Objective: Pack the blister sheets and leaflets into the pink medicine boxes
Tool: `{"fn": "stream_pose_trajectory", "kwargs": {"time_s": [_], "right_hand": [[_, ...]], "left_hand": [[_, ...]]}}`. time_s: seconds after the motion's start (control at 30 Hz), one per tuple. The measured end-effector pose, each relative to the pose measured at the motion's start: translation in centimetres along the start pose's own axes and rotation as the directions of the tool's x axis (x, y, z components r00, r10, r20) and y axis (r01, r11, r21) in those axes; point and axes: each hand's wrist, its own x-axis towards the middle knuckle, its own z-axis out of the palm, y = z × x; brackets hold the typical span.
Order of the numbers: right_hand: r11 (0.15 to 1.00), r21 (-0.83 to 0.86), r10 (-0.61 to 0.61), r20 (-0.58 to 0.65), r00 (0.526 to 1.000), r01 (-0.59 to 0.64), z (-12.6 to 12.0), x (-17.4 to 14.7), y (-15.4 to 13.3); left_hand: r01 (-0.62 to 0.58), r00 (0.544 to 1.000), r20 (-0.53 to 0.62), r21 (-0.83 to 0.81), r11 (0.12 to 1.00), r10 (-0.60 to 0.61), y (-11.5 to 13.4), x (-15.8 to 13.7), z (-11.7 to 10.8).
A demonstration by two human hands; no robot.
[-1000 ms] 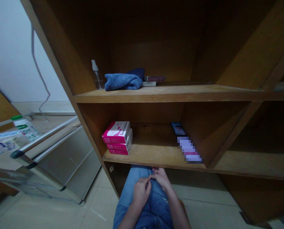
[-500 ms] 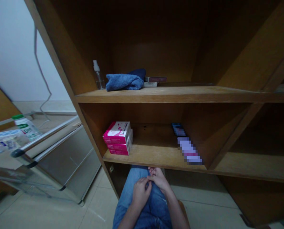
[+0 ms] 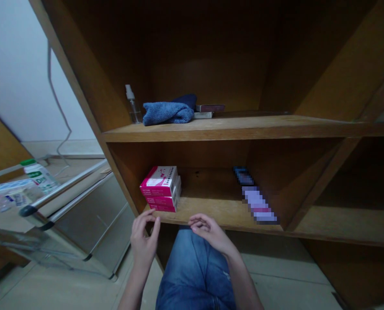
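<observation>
Pink-and-white boxes (image 3: pixel 160 188) lie stacked at the left of the lower shelf (image 3: pixel 207 206). Just in front of the stack, at the shelf's left front edge, is my left hand (image 3: pixel 144 234), its thumb and fingers apart with nothing between them. My right hand (image 3: pixel 210 232) hovers by the middle of the same edge, fingers loosely curved and empty, some way right of the boxes. Whether either hand touches the shelf edge, I cannot tell. Toward the shelf's right side lies a row of items blurred out by pixels (image 3: pixel 259 204).
The upper shelf (image 3: pixel 230 129) holds a clear spray bottle (image 3: pixel 133 107), a folded blue towel (image 3: pixel 168 113) and two flat boxes (image 3: pixel 207 111). On the left stands a metal-framed cart (image 3: pixel 78 224) carrying a green-capped white bottle (image 3: pixel 38 175) and plastic-wrapped packs (image 3: pixel 19 193).
My hands, together over my lap before, have come apart and risen to the lower shelf's edge. The left moved left toward the boxes. The view shifted slightly.
</observation>
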Motion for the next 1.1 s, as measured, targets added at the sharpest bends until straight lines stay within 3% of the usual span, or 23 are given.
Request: {"fn": "stream_pose_trajectory", "kwargs": {"time_s": [0.13,0.23,0.43,0.57,0.77,0.93,1.1], "right_hand": [[0.989,-0.052,-0.139,-0.058,0.989,0.136,1.2,2.3,-2.2],[0.968,-0.099,-0.239,-0.086,0.967,0.231,2.2,4.0,-3.4],[0.957,-0.098,-0.283,-0.1,0.954,0.274,4.7,6.6,-3.3],[0.952,-0.061,-0.304,-0.111,0.946,0.299,5.7,7.2,-2.5],[0.955,-0.015,-0.289,-0.274,0.917,0.296,5.8,7.0,-1.8],[0.952,0.109,-0.204,-0.47,0.859,0.286,5.4,6.5,-1.6],[0.961,0.068,-0.186,-0.561,0.806,0.269,5.3,5.9,-1.5]], "left_hand": [[0.0,0.997,-0.077,0.046,0.999,0.003,-0.1,3.4,-0.9],[0.072,0.994,-0.08,0.015,0.997,-0.07,-0.7,4.9,-0.6],[0.304,0.95,0.019,-0.294,0.906,-0.313,-2.4,6.2,1.0],[0.341,0.935,0.038,-0.375,0.862,-0.353,-2.3,6.0,1.5],[0.355,0.918,0.006,-0.455,0.817,-0.396,-0.5,4.7,1.8],[0.369,0.908,0.023,-0.515,0.774,-0.417,1.2,3.0,1.6],[0.353,0.93,0.085,-0.485,0.8,-0.359,3.4,2.2,1.0]]}}
